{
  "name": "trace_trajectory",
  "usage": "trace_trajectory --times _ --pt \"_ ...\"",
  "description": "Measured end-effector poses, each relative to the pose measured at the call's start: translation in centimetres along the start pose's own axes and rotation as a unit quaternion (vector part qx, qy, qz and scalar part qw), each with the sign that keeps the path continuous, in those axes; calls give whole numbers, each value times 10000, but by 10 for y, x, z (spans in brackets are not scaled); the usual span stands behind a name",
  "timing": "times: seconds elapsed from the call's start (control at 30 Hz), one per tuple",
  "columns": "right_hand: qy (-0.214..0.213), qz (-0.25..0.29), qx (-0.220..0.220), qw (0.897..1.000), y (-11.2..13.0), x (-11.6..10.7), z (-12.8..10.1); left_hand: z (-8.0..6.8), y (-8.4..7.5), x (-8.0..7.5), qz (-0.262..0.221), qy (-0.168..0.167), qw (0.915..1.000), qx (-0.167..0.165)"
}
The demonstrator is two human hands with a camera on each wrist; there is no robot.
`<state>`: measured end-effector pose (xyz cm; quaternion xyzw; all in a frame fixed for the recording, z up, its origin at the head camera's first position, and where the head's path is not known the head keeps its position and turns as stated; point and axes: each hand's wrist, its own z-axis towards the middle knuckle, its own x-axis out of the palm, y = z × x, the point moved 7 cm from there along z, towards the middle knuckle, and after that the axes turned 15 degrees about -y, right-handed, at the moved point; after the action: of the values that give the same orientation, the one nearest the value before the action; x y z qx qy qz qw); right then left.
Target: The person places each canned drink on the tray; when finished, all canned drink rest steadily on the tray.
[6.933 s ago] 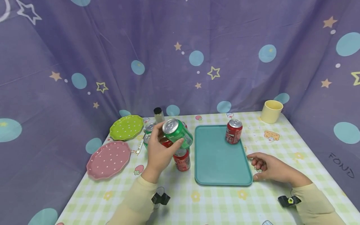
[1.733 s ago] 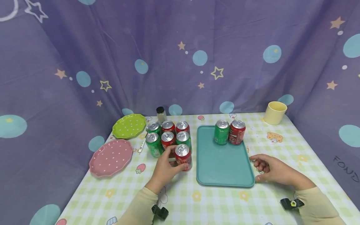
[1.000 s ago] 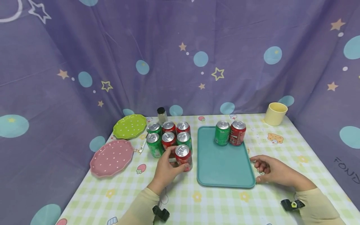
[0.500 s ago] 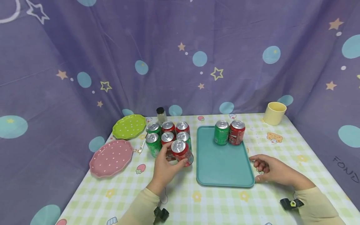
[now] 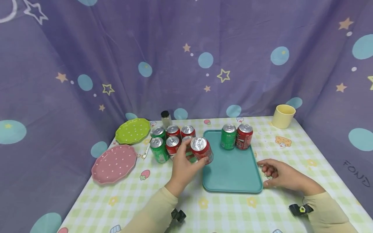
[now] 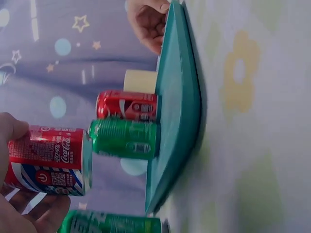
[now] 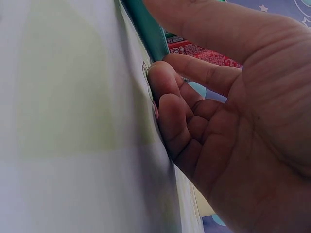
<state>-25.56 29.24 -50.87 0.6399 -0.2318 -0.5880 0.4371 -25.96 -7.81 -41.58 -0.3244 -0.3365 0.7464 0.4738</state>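
While the head view gives us the lid and pull tab of the held red can (image 5: 204, 151), the left wrist view adds its printed side, with white Coca-Cola lettering, blue and white stripes, and a silvery base clear of any surface. Our left hand (image 5: 184, 170) grips that can between thumb and bent fingers, lid up, in the air by the left edge of the teal tray (image 5: 233, 171); whether it is past the rim, we cannot tell. Our right hand (image 5: 280, 174) holds nothing and lies relaxed beside the tray's right edge, its index finger reaching to the rim; only the right wrist view shows us the palm and the other fingers loosely bent near the counter (image 5: 221, 213).

We find the tray smooth and flat, with rounded corners and a raised rim. The cans are glossy metal cylinders, six of them in a close group (image 5: 173, 147) left of the tray. Two scalloped plates carry white dots, the green plate (image 5: 133, 131) behind the pink plate (image 5: 114, 164). A plain yellow cup (image 5: 283, 118) stands at the back right.

Against half a second ago, the held can is farther right, no longer before the group. The earliest frame has the green can (image 5: 228, 138) in our left hand; now it stands on the tray, just beside another red can (image 5: 244, 138).
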Motion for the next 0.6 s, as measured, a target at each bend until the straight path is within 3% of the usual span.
trace_trajectory --times 0.27,0.6 --pt "-21 -3 -72 10000 -1 1 0 -2 -4 45 563 380 9977 -8" --pt "13 218 -88 9997 4 0 0 1 25 83 1071 268 9910 -752"
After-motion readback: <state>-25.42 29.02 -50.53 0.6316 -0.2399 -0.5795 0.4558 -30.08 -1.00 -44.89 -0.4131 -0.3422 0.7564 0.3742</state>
